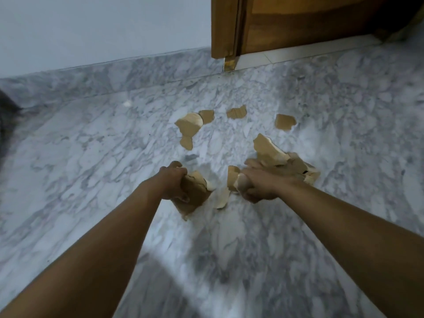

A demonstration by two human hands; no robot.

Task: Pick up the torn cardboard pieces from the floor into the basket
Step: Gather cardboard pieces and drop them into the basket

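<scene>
A grey-veined marble floor [91, 157] runs to a white wall [91, 26] and a wooden door [298, 24] at the far right. The left hand [173, 183] has fingers and thumb curled round a large brown cardboard piece [195, 198], whose lower corner points down at the floor. The right hand [261, 185] clutches a bundle of torn pieces [275, 154], layered together and sticking out beyond the knuckles; whether the bundle touches the floor cannot be told. Between the hands a pale scrap [222, 198] lies on the marble, just beside the left hand's piece. Farther out, toward the wall, more scraps lie scattered: an overlapping cluster [189, 127] on the left, a single fragment [236, 112] in the middle, another fragment [285, 121] to the right
</scene>
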